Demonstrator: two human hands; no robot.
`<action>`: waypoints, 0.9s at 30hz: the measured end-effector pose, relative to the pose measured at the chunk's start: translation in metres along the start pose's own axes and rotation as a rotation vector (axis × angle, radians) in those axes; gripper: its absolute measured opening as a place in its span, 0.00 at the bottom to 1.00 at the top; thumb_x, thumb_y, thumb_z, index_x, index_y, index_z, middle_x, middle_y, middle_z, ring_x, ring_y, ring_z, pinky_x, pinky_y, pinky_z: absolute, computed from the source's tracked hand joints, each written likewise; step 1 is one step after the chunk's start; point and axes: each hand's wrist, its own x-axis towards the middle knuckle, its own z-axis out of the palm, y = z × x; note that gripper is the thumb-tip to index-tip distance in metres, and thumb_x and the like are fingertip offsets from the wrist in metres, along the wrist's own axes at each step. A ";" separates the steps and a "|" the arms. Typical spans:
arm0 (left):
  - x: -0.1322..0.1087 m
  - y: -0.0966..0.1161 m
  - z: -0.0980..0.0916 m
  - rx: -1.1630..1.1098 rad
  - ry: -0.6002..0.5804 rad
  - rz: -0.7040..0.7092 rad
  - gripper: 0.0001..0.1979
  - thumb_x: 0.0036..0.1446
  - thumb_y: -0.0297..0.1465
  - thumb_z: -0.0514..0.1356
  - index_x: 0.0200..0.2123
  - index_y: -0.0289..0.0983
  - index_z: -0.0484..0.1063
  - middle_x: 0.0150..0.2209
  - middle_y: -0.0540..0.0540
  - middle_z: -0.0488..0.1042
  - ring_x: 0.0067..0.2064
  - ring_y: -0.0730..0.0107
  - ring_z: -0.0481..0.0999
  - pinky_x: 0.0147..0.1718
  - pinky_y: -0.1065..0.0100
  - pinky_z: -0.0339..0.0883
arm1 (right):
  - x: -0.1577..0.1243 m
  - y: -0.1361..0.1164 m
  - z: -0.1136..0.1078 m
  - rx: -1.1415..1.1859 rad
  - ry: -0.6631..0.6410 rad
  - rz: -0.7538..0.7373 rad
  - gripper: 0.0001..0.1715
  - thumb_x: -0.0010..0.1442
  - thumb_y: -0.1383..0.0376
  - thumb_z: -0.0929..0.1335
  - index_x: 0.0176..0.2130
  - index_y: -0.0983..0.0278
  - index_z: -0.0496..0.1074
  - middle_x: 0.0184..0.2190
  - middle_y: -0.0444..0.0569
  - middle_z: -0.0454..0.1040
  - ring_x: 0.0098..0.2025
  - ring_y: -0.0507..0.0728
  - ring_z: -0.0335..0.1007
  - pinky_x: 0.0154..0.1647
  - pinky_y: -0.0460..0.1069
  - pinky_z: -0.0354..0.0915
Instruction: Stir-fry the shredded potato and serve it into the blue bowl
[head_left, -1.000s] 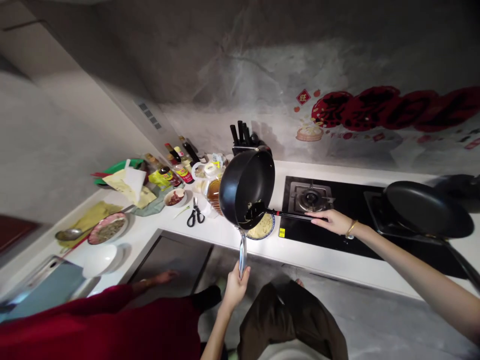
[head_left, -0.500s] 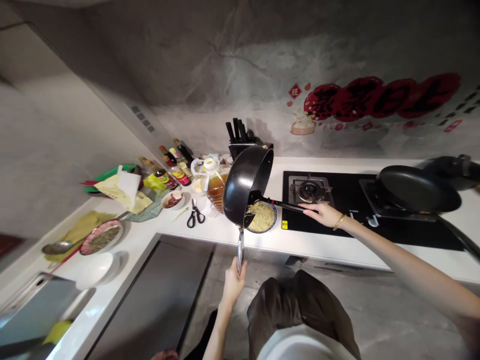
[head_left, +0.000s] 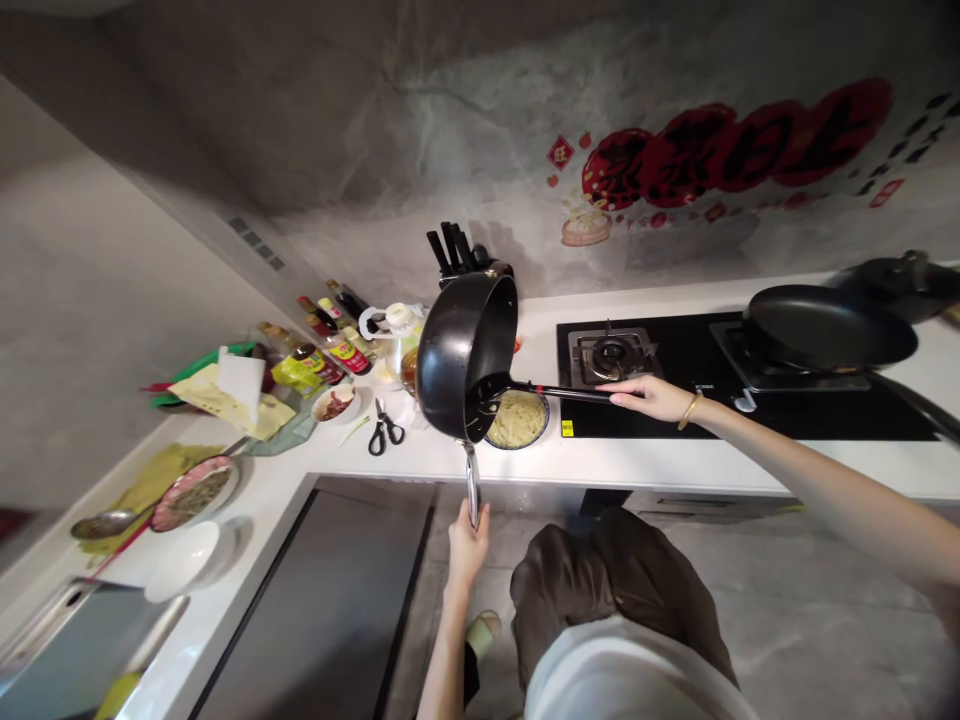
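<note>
Metal wok handle (head_left: pixel 472 482) is clenched in the left hand (head_left: pixel 469 542), spatula (head_left: pixel 561 392) gripped by the right hand (head_left: pixel 654 398). Tilted wok (head_left: pixel 451 355) kinda blocks the bowl of pale food (head_left: pixel 546 420) at its 4 o'clock and jug (head_left: pixel 407 362) at 10; scissors (head_left: pixel 385 432) at 8.

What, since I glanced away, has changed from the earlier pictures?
The black wok tipped further right, and pale food strips falling from it now lie in the blue-rimmed dish. The co-worker in red left view. The left hand still holds the wok handle, the right hand the black spatula.
</note>
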 end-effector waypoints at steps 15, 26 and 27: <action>0.008 -0.023 0.028 0.095 0.081 0.125 0.09 0.57 0.38 0.53 0.29 0.40 0.62 0.16 0.55 0.58 0.17 0.73 0.60 0.20 0.73 0.49 | 0.015 0.036 -0.039 -0.078 -0.047 -0.003 0.32 0.56 0.48 0.65 0.54 0.63 0.70 0.49 0.49 0.75 0.49 0.59 0.72 0.53 0.52 0.62; 0.008 -0.038 0.056 0.129 0.180 0.148 0.09 0.56 0.37 0.53 0.27 0.40 0.60 0.16 0.57 0.55 0.16 0.75 0.57 0.20 0.74 0.48 | 0.010 0.055 -0.016 -0.052 -0.041 -0.062 0.32 0.55 0.49 0.66 0.55 0.61 0.69 0.50 0.48 0.74 0.50 0.59 0.71 0.54 0.51 0.61; 0.007 -0.040 0.056 0.133 0.188 0.145 0.09 0.56 0.37 0.53 0.27 0.40 0.60 0.16 0.58 0.55 0.16 0.76 0.56 0.19 0.74 0.48 | 0.007 0.058 -0.019 -0.065 -0.026 -0.054 0.32 0.55 0.49 0.66 0.54 0.61 0.70 0.50 0.48 0.74 0.49 0.60 0.71 0.53 0.51 0.62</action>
